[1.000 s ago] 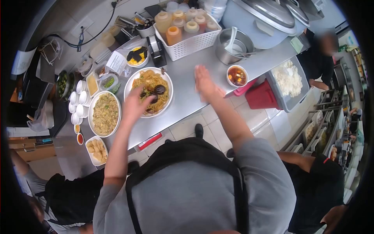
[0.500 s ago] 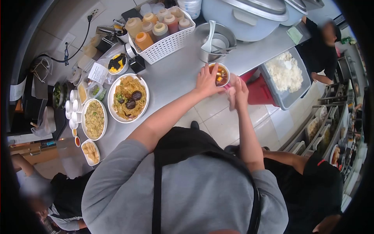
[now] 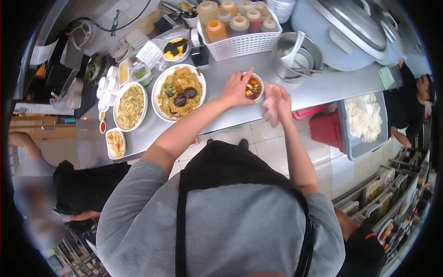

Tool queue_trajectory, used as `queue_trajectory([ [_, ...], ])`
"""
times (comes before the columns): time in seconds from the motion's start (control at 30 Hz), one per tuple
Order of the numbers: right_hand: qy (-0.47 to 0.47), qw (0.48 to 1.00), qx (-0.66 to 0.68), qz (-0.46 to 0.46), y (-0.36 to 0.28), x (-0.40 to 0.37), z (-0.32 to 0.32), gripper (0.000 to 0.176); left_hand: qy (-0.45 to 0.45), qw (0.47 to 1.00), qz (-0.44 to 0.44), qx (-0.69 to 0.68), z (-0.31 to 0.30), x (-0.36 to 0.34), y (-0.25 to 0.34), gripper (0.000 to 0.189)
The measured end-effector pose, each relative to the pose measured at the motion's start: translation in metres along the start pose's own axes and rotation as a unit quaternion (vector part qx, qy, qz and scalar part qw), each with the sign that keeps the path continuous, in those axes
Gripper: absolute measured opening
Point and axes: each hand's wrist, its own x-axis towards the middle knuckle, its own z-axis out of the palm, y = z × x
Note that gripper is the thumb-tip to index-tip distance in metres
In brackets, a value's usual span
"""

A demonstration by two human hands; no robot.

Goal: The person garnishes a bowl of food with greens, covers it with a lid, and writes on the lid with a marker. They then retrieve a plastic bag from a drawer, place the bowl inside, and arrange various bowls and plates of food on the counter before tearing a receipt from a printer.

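A white cup of reddish-brown soup (image 3: 254,88) with pale cubes in it is at the counter's front edge. My left hand (image 3: 236,89) grips this cup from its left side, fingers over the rim. Just right of the cup, and apart from it, is my right hand (image 3: 279,104). Its fingers are smeared by motion and look pale and see-through, perhaps from thin plastic; I cannot make out whether they hold anything. Left of my left hand stands a bowl of noodles (image 3: 173,105) topped with dark round mushrooms.
Fried rice (image 3: 131,107), a small dish of fried pieces (image 3: 115,144) and stacked white cups (image 3: 109,87) stand left. Behind are a basket of sauce bottles (image 3: 244,48) and a metal pot (image 3: 314,55). A rice tub (image 3: 342,131) is at right. Co-workers stand on both sides.
The view has shifted, so the counter appears farther right and its near edge higher. My left hand still holds the soup cup. My right hand has drawn slightly away from the cup.
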Motion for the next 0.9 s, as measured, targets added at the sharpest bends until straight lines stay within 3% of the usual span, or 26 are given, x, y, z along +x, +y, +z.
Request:
queue_trajectory([
  [0.03, -0.009, 1.0, -0.001, 0.005, 0.003, 0.013, 0.006, 0.028, 0.0, 1.0, 0.004, 0.016, -0.006, -0.005, -0.007, 0.111],
  [0.1, -0.005, 0.987, -0.132, -0.091, 0.011, 0.046, 0.018, 0.025, -0.017, 1.0, -0.01, 0.021, -0.021, -0.011, -0.016, 0.112],
  [0.17, -0.04, 0.978, -0.158, -0.133, 0.018, 0.069, 0.03, 0.02, -0.034, 0.999, -0.019, 0.026, -0.027, -0.014, -0.024, 0.112],
  [0.23, -0.139, 0.932, -0.259, -0.211, 0.027, 0.083, 0.036, 0.018, -0.034, 0.999, -0.022, 0.013, -0.03, -0.016, -0.03, 0.112],
  [0.37, -0.172, 0.948, -0.191, -0.188, 0.031, 0.082, 0.038, 0.018, -0.029, 0.999, -0.019, 0.002, -0.03, -0.017, -0.033, 0.112],
  [0.47, -0.152, 0.914, -0.305, -0.22, 0.011, 0.054, 0.037, 0.018, -0.039, 0.999, -0.028, 0.004, -0.031, -0.016, -0.031, 0.112],
  [0.53, -0.107, 0.904, -0.387, -0.15, 0.003, 0.027, 0.043, 0.018, -0.032, 0.999, -0.023, 0.009, -0.031, -0.016, -0.032, 0.112],
  [0.63, -0.177, 0.904, -0.368, -0.131, 0.02, 0.008, 0.029, 0.017, -0.033, 0.999, -0.037, 0.01, -0.033, -0.017, -0.028, 0.112],
  [0.77, -0.142, 0.959, -0.239, -0.061, 0.018, 0.006, 0.017, 0.019, -0.062, 0.995, -0.061, 0.039, -0.038, -0.013, -0.026, 0.116],
  [0.83, -0.02, 0.969, -0.233, -0.083, 0.004, 0.03, 0.019, 0.025, -0.116, 0.983, 0.066, 0.127, -0.045, -0.01, -0.031, 0.121],
  [0.9, -0.051, 0.984, -0.155, -0.066, 0.014, 0.057, 0.03, 0.028, -0.142, 0.977, 0.101, 0.12, -0.044, 0.002, -0.036, 0.124],
])
